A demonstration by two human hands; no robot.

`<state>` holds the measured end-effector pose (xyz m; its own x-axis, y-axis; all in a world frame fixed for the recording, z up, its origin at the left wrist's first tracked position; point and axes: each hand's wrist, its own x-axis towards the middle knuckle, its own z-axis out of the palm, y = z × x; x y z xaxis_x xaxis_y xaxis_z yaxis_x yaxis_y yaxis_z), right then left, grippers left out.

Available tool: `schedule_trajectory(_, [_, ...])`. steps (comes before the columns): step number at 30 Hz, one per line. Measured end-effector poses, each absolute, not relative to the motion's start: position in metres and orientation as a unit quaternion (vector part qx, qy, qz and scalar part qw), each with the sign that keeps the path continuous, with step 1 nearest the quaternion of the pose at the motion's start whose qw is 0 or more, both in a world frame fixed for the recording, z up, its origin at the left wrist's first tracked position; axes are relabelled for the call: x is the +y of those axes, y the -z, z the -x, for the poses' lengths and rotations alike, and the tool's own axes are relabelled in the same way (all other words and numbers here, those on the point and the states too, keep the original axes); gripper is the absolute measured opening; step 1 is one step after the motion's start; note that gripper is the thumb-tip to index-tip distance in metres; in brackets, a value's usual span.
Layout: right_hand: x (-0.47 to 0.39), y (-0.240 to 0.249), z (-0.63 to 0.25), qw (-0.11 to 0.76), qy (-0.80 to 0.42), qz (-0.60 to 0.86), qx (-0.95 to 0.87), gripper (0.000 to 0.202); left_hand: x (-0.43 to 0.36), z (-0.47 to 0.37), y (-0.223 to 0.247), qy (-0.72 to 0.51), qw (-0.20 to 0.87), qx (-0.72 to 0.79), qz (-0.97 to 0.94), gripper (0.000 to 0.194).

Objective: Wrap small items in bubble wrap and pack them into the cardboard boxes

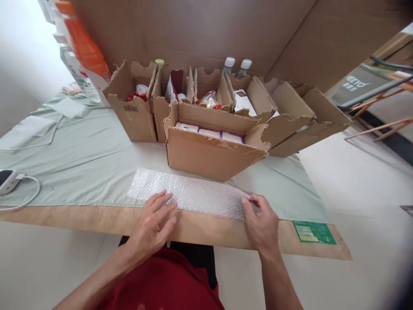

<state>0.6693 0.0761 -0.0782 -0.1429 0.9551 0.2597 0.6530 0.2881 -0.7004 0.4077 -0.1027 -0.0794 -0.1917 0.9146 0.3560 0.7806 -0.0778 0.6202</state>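
A long strip of clear bubble wrap [193,193] lies flat along the front of the table, partly on the green cloth and partly over the brown front edge. My left hand [155,221] rests with spread fingers at the strip's lower left part, touching it and holding nothing. At the strip's right end, my right hand [262,219] pinches the corner between thumb and fingers. Just behind the strip stands a cardboard bin [209,150] with several small white and purple boxes [209,132] inside.
A row of open cardboard bins [137,120] with packets stands farther back, before a tall cardboard panel [200,30]. An orange bottle [85,47] is at the back left. A power strip [9,181] with a white cable lies at the left edge. A green label [314,232] is at the front right.
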Motion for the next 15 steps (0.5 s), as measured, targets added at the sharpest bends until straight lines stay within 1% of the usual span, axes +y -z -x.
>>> schedule_trajectory(2, [0.062, 0.060, -0.664, 0.364, -0.295, 0.563, -0.681, 0.029, -0.103, -0.416, 0.072, -0.423, 0.172, 0.668, -0.588, 0.026])
schedule_trajectory(4, [0.047, 0.043, -0.648, 0.380, -0.377, 0.545, -0.646, 0.029, -0.100, -0.420, 0.062, -0.447, 0.277, 0.655, -0.542, 0.030])
schedule_trajectory(6, [0.034, 0.031, -0.622, 0.381, -0.457, 0.498, -0.631, 0.030, -0.095, -0.419, 0.055, -0.468, 0.375, 0.624, -0.500, 0.045])
schedule_trajectory(8, [0.023, 0.026, -0.593, 0.357, -0.537, 0.425, -0.636, 0.035, -0.087, -0.413, 0.053, -0.486, 0.424, 0.605, -0.466, 0.063])
schedule_trajectory(10, [0.017, 0.027, -0.569, 0.317, -0.591, 0.353, -0.652, 0.039, -0.077, -0.404, 0.056, -0.491, 0.407, 0.634, -0.436, 0.072])
schedule_trajectory(11, [0.016, 0.029, -0.560, 0.304, -0.603, 0.328, -0.661, 0.040, -0.072, -0.399, 0.058, -0.481, 0.386, 0.665, -0.421, 0.072])
schedule_trajectory(13, [0.016, 0.033, -0.552, 0.300, -0.597, 0.313, -0.675, 0.038, -0.062, -0.389, 0.063, -0.439, 0.349, 0.725, -0.401, 0.063])
schedule_trajectory(15, [0.021, 0.038, -0.552, 0.321, -0.552, 0.335, -0.693, 0.031, -0.055, -0.380, 0.066, -0.383, 0.326, 0.761, -0.409, 0.056])
